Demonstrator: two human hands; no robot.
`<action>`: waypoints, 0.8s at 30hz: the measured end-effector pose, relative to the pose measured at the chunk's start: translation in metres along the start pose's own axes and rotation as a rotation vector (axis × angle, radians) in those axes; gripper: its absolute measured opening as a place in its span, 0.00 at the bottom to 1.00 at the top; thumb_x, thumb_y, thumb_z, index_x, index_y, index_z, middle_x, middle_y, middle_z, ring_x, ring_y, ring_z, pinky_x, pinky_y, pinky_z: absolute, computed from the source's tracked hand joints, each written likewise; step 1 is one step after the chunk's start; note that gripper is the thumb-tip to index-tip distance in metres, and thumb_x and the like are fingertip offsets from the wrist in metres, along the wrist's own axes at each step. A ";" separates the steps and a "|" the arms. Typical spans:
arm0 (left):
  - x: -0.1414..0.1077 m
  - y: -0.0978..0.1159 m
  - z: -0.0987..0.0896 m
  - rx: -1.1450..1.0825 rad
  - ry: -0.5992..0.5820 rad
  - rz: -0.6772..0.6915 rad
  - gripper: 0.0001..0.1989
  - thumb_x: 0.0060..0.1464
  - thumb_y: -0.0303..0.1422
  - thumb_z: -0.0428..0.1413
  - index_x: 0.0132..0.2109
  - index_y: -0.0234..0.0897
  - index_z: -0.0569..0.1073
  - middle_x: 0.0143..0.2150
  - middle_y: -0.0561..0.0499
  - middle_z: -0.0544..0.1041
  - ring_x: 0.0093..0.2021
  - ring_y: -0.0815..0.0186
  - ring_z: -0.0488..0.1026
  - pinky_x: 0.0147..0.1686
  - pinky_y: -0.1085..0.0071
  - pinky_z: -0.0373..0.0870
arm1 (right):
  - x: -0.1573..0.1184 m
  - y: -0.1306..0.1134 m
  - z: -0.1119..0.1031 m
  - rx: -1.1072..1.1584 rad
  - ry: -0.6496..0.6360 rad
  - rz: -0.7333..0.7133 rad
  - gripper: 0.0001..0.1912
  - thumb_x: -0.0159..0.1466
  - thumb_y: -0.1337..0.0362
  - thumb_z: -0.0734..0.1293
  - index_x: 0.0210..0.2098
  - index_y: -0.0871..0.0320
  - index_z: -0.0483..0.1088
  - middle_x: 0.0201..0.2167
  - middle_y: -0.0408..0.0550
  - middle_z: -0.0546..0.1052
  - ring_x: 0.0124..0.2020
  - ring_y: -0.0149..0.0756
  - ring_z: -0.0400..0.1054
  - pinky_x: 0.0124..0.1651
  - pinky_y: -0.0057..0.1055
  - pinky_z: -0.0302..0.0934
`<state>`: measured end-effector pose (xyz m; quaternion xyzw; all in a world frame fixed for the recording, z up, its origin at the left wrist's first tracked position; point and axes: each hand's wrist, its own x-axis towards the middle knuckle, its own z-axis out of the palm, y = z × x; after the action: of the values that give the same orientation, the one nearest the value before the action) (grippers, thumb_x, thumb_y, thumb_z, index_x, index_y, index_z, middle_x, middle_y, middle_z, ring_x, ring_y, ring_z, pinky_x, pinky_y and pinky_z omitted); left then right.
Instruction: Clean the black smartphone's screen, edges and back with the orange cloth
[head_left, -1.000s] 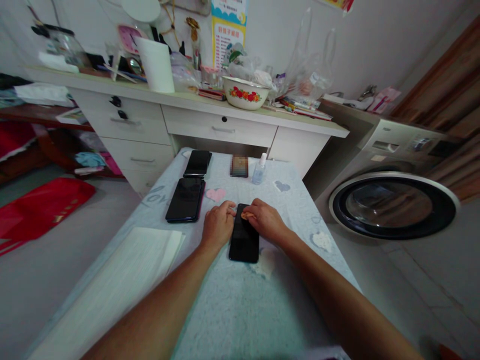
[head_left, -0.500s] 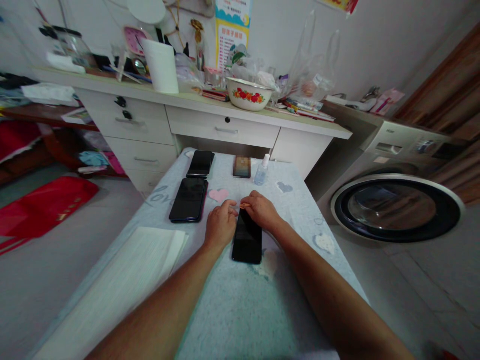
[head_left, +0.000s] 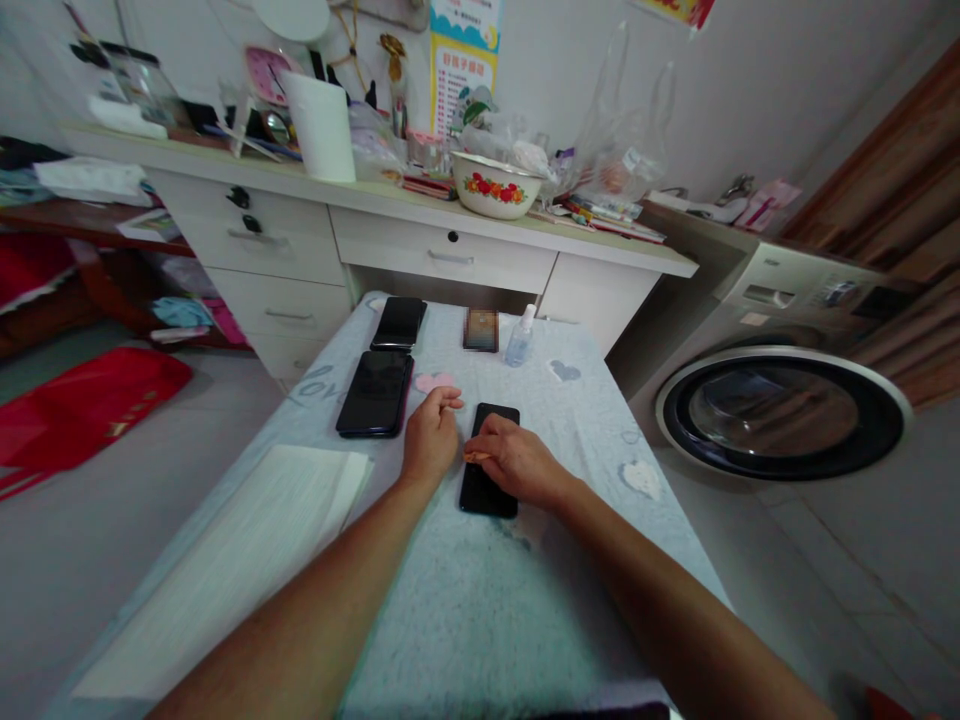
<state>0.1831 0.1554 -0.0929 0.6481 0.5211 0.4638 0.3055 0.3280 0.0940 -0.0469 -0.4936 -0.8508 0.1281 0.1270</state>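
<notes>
Right grip [head_left: 517, 462]: fingers drawn together, clamped on a small orange piece [head_left: 475, 457], its outer end showing past the fingertips. We note it is held low over the black phone [head_left: 489, 495], presumably so that it can bear on the glass; whether it touches, we cannot tell.

Black phone: flat on the cloth-covered counter [head_left: 465, 630], dark face up, between our forearms. We judge this position suits an easy reach, with the counter backing the phone against any press from above.

Left grip [head_left: 431, 435]: loosely open, fingers slightly bent, nothing seen in it. It rests just beside the phone's left edge, apart from it, perhaps ready to steady it.

Surroundings: two more dark-faced devices, the nearer [head_left: 375, 395] and the farther [head_left: 399, 322], lie flat at left, probably set aside to leave us working room. The spray bottle [head_left: 519, 340] is upright beyond the phone, likely to avoid leaks, with a small patterned rectangle [head_left: 481, 330] to its left. Pale folded sheet [head_left: 225, 560]: beside our left forearm, out of the hands' way.
</notes>
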 end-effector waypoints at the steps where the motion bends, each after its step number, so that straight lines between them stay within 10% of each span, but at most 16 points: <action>1: 0.000 0.001 0.000 -0.004 0.002 -0.001 0.14 0.55 0.26 0.44 0.44 0.37 0.71 0.39 0.47 0.78 0.43 0.62 0.75 0.46 0.65 0.68 | -0.002 -0.003 0.000 0.009 -0.008 -0.009 0.11 0.66 0.68 0.60 0.41 0.54 0.74 0.38 0.47 0.67 0.39 0.32 0.62 0.40 0.27 0.56; 24: -0.001 -0.001 0.001 -0.029 -0.010 0.005 0.14 0.53 0.24 0.44 0.44 0.37 0.71 0.38 0.49 0.78 0.41 0.63 0.74 0.44 0.67 0.67 | -0.024 -0.010 0.002 0.174 -0.028 -0.123 0.12 0.62 0.72 0.61 0.38 0.54 0.75 0.36 0.45 0.69 0.37 0.30 0.64 0.40 0.25 0.57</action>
<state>0.1836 0.1548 -0.0941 0.6473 0.5113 0.4686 0.3163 0.3305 0.0678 -0.0474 -0.4258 -0.8668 0.2002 0.1649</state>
